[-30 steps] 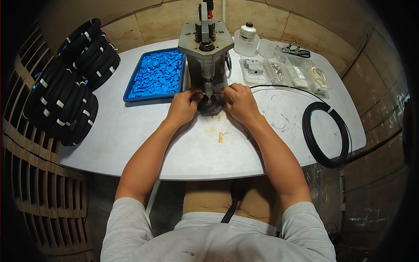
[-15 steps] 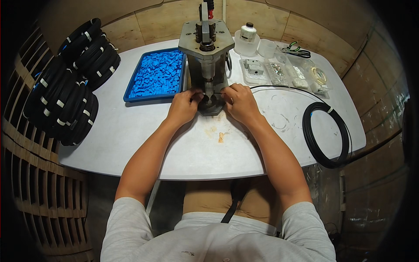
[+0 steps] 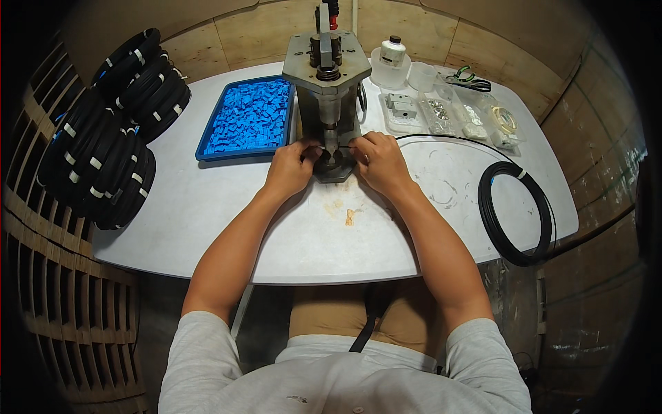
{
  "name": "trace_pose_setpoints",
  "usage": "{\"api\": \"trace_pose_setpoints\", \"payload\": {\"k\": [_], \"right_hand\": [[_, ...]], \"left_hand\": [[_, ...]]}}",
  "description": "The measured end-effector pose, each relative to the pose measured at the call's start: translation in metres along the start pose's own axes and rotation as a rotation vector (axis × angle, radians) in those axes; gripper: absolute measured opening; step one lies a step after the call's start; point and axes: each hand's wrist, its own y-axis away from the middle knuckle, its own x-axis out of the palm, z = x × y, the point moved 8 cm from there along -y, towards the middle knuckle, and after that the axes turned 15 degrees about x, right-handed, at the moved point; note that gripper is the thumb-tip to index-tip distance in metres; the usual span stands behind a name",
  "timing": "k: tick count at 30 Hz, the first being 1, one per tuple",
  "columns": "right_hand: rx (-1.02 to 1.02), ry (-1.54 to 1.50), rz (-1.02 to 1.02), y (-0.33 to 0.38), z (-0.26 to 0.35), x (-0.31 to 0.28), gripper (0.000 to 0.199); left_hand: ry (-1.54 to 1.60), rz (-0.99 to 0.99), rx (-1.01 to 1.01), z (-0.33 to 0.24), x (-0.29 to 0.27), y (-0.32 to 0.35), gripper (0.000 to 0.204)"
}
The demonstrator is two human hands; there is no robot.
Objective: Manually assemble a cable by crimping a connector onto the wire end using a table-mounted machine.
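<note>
Grey metal press (image 3: 329,76), dull and machined, its plate matt. The bench (image 3: 207,207) is smooth white laminate, scuffed and stained near the middle. Blue plastic tray (image 3: 207,148) holds glossy blue plastic pieces (image 3: 252,117). Black cable coil (image 3: 517,214) looks smooth and slightly shiny. Wood panel wall (image 3: 262,34) behind, matt.

Grey metal bench press (image 3: 327,103) upright on table, thin black cable (image 3: 441,138) at its base
</note>
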Motion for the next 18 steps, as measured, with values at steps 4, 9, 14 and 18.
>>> {"api": "trace_pose_setpoints", "payload": {"k": [4,9,14,18], "right_hand": [[-0.002,0.002,-0.007,0.0002,-0.0007,0.0008,0.009],[0.001,-0.006,0.003,-0.0002,-0.001,0.0017,0.008],[0.007,-0.006,0.001,0.0003,-0.0012,0.0014,0.008],[0.008,0.002,0.003,0.0001,-0.0007,0.0014,0.008]], "left_hand": [[-0.002,0.009,-0.012,-0.0027,-0.0015,-0.0005,0.024],[0.012,0.006,0.001,0.0012,-0.0001,0.0002,0.024],[0.008,0.006,0.011,-0.0006,-0.0007,-0.0001,0.024],[0.004,0.017,-0.002,0.0019,0.0005,-0.0001,0.024]]}}
